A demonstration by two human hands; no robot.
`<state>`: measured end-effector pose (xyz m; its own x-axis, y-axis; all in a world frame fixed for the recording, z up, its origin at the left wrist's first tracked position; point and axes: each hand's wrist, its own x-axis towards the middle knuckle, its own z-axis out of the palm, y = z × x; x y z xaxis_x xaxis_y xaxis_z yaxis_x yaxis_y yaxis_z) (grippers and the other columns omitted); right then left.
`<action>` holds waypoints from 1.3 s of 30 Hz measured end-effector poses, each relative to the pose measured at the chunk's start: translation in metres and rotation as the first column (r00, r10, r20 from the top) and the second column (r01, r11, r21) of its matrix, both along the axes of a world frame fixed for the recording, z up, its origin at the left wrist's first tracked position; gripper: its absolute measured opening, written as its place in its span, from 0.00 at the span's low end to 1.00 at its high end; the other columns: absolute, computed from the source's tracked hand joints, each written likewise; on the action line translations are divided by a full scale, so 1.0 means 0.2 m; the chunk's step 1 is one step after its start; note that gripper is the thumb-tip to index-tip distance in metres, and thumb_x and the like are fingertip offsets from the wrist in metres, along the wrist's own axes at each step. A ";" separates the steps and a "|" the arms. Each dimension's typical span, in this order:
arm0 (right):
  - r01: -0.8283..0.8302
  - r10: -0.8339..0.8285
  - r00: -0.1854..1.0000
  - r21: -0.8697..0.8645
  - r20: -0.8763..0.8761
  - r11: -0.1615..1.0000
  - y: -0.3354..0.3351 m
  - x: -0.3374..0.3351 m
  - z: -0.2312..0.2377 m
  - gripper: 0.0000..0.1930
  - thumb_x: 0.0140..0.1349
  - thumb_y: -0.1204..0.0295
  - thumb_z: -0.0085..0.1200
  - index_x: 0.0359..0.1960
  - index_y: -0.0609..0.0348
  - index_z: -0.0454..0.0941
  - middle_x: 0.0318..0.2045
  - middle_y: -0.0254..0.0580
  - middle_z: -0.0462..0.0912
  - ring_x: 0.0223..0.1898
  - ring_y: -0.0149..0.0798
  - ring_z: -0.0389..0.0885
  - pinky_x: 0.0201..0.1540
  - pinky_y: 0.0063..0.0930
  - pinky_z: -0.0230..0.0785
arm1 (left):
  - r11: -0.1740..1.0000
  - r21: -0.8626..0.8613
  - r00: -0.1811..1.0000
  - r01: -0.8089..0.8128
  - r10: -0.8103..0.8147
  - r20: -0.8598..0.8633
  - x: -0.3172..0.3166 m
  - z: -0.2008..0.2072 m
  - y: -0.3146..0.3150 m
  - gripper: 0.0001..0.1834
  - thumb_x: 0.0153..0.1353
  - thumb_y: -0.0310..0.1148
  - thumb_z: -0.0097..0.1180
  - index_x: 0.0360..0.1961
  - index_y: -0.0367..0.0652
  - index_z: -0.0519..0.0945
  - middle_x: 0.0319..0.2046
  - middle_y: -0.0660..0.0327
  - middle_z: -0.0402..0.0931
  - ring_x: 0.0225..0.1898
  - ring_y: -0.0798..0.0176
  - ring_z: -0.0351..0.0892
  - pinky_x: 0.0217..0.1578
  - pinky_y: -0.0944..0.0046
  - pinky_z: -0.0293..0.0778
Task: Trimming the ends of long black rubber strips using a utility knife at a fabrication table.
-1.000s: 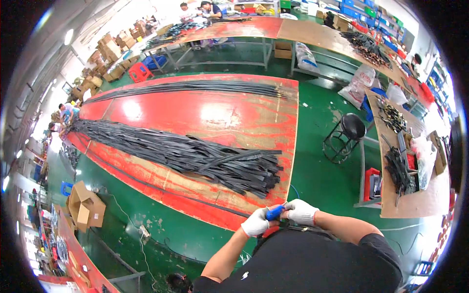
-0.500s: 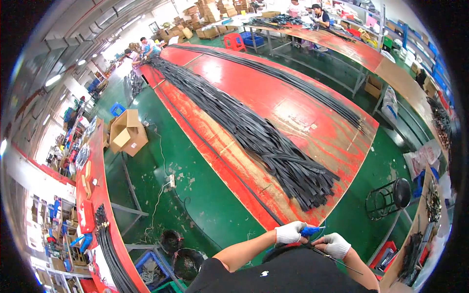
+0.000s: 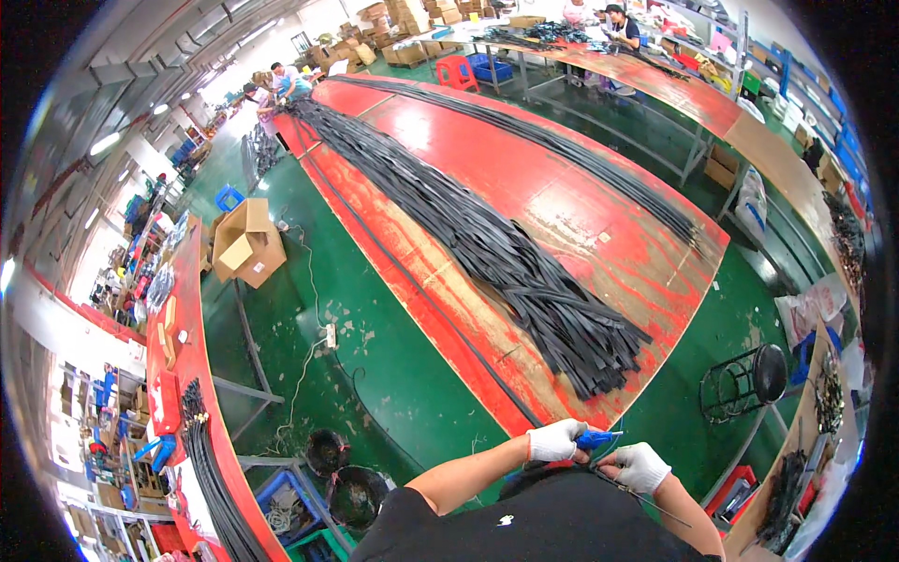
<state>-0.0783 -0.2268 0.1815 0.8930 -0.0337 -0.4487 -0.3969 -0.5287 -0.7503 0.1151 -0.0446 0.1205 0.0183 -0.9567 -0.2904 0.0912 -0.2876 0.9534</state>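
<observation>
My left hand [image 3: 559, 440], in a white glove with bare fingertips, is closed around a blue hand tool [image 3: 597, 438] whose exact kind I cannot make out. Close beside it, my right hand [image 3: 641, 467], gloved the same way, pinches a thin dark cord [image 3: 650, 498] that trails down to the right over my forearm. Both hands are just beyond the near end of a long red table [image 3: 562, 211]. A single black strip [image 3: 412, 286] runs along its left side toward my left hand. A thick spread of flat black strips [image 3: 468, 234] covers the table's middle.
A second bundle of black lengths [image 3: 552, 145] lies along the table's right side. An open cardboard box [image 3: 248, 245] is left of it, and a black stool [image 3: 749, 382] stands at the right. Dark bins [image 3: 358, 495] sit at lower left. Two people [image 3: 281, 86] are at the far end.
The view has shifted slightly. My hands keep nearly the same place and grip. At the far end, the people have changed posture a little.
</observation>
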 end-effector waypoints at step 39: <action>0.479 -0.373 0.842 0.222 -0.389 0.849 0.10 0.06 0.09 0.09 0.64 0.73 0.62 0.43 0.65 0.85 0.31 0.33 0.84 0.32 0.28 0.78 0.37 0.26 0.72 | 0.999 0.038 0.999 -0.007 0.005 0.043 -0.01 0.14 0.00 0.35 0.56 0.28 0.67 0.68 0.40 0.76 0.44 0.61 0.84 0.43 0.67 0.81 0.47 0.64 0.77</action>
<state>-0.0658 -0.2067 0.1994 0.6251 -0.1945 -0.7559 -0.7730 -0.0203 -0.6340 0.1122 -0.0449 0.1480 0.0373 -0.9447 -0.3258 0.0525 -0.3237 0.9447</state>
